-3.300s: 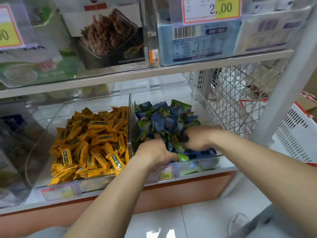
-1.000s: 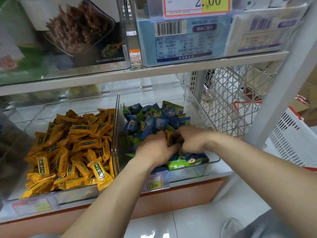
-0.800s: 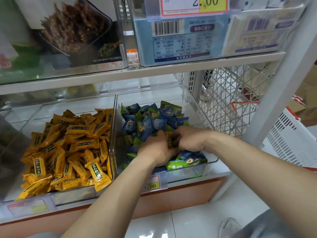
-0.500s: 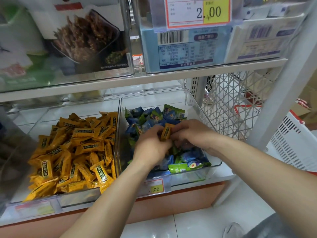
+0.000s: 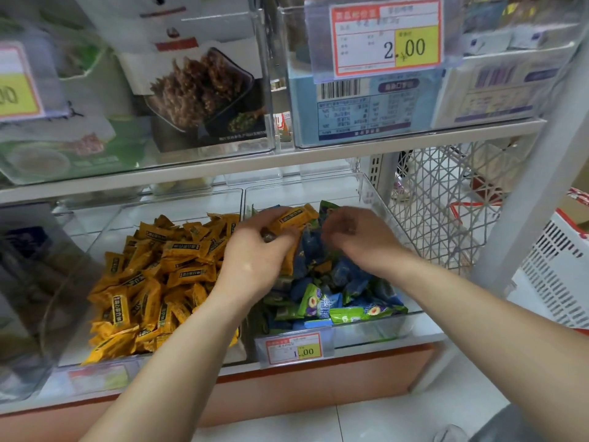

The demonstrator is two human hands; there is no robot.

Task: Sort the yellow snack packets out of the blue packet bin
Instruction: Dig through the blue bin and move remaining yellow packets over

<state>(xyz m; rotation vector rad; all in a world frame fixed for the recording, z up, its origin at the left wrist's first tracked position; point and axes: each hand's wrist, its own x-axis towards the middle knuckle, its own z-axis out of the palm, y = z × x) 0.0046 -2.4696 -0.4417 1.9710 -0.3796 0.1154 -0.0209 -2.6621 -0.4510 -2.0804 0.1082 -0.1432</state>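
Observation:
My left hand (image 5: 255,260) hovers over the left side of the clear bin (image 5: 371,328) that holds blue and green packets (image 5: 344,272). It grips a yellow snack packet (image 5: 294,217) at its fingertips, and a second yellow packet shows under its palm. Beside it, my right hand (image 5: 357,237) hangs over the blue packets with its fingers loosely curled; I see nothing in them. The neighbouring clear bin (image 5: 105,224) on the left is heaped with yellow packets (image 5: 153,275).
A price tag (image 5: 294,347) hangs on the blue bin's front. The upper shelf (image 5: 287,157) with boxed goods runs close overhead. A white wire mesh panel (image 5: 446,199), a shelf post (image 5: 535,161) and a white basket (image 5: 557,269) stand to the right.
Both hands dug in the blue packets, then rose with a yellow packet between them. It is now in my left hand, which has shifted left; my right hand has let go.

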